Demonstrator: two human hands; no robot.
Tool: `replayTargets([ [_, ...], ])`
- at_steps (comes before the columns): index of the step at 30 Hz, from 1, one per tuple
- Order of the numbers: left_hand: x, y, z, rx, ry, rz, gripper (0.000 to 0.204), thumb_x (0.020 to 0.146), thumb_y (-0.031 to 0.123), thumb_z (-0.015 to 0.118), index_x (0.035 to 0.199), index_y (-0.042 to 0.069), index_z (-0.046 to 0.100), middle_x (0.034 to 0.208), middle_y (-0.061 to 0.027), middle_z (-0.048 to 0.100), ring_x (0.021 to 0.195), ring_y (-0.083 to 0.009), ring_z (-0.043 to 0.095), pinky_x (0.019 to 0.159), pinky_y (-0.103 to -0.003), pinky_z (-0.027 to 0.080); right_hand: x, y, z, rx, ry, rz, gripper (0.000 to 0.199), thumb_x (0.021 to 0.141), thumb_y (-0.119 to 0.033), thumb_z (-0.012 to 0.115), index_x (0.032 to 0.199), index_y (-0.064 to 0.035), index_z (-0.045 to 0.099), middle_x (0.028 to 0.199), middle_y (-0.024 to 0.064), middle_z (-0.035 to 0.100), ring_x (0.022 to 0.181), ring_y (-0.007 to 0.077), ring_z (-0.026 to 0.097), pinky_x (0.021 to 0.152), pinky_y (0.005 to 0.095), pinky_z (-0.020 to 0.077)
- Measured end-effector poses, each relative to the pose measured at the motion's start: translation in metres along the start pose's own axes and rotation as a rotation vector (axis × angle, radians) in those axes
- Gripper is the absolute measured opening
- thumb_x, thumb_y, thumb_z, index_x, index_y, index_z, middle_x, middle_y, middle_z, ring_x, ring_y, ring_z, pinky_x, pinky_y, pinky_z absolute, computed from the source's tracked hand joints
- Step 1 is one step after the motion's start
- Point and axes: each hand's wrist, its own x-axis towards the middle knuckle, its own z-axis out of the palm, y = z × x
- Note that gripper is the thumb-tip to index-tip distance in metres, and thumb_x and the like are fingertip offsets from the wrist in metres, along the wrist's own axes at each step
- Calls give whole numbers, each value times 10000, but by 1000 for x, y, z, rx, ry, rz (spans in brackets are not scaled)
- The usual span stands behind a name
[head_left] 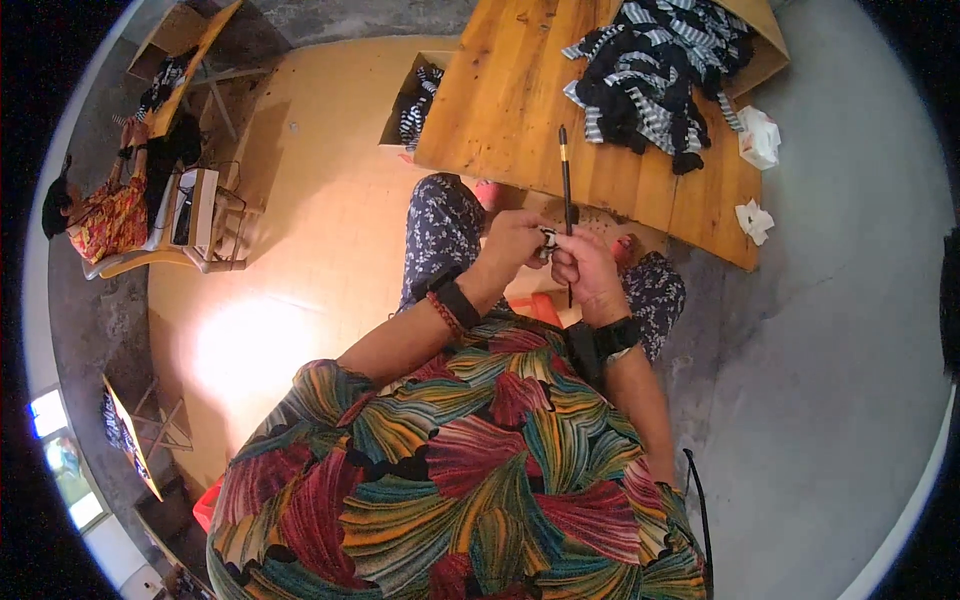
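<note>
My left hand (515, 245) and my right hand (588, 268) meet in front of my lap, fingers closed together. Between their fingertips is a small black-and-white piece (548, 239), which looks like striped cloth; most of it is covered by the fingers. A thin black rod (566, 180) with a pale band near its top rises beside my right hand and shows again below it. Whether that hand grips the rod or only passes in front of it, I cannot tell. Just beyond, a pile of black and grey-white striped fabric pieces (650, 85) lies on the wooden table (510, 95).
An open carton (765, 45) lies at the pile's far right. Another carton (408, 105) with striped pieces stands left of the table. A white tissue pack (759, 138) and a crumpled tissue (754, 222) are at the right edge. Far left, another person (115, 215) sits at a table.
</note>
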Motion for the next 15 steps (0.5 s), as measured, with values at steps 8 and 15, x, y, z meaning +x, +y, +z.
replayTargets([
  [8, -10, 14, -13, -342, -35, -190, 71, 744, 62, 547, 797, 17, 557, 682, -56, 567, 504, -154, 520, 471, -259, 437, 0, -2, 1, -759, 140, -320, 146, 763, -130, 503, 682, -19, 455, 531, 97, 430, 446, 209, 418, 430, 318, 322],
  [15, -18, 24, -16, -594, -353, -410, 85, 790, 138, 553, 797, 56, 534, 526, 37, 366, 427, -88, 344, 409, -217, 258, 9, 2, -1, -1220, 267, -629, 146, 743, -116, 498, 702, 13, 444, 590, 199, 440, 544, 314, 479, 510, 387, 367],
])
